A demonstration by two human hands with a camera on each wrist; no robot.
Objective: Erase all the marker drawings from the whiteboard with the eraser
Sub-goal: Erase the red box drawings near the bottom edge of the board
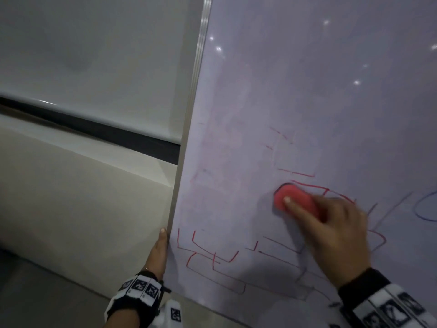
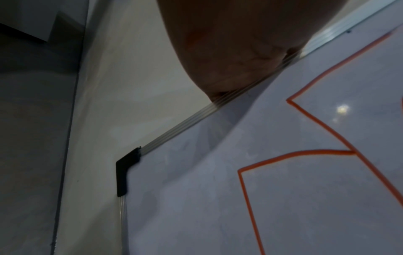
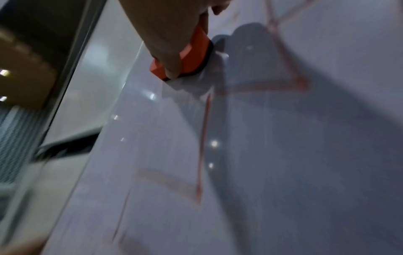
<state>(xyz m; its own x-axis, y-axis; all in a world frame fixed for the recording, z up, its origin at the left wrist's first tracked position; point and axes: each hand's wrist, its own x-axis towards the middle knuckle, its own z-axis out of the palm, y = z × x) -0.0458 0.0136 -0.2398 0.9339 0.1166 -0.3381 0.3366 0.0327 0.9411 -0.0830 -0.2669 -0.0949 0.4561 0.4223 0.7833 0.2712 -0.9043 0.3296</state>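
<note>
A whiteboard (image 1: 307,95) fills the right of the head view, its metal frame (image 1: 189,114) running down the middle. Red marker lines (image 1: 212,259) cross its lower part, faded red smears (image 1: 212,162) sit above them, and blue strokes (image 1: 425,209) lie at the far right. My right hand (image 1: 331,228) grips a red eraser (image 1: 290,197) and presses it flat on the board over red lines; the right wrist view shows the eraser (image 3: 194,57) with its dark pad against the surface. My left hand (image 1: 158,252) holds the board's left frame edge, fingers behind it.
A pale wall (image 1: 82,185) with a dark horizontal strip (image 1: 94,129) lies left of the board. In the left wrist view a black corner cap (image 2: 125,172) joins the frame rails, with bold red lines (image 2: 305,153) close by.
</note>
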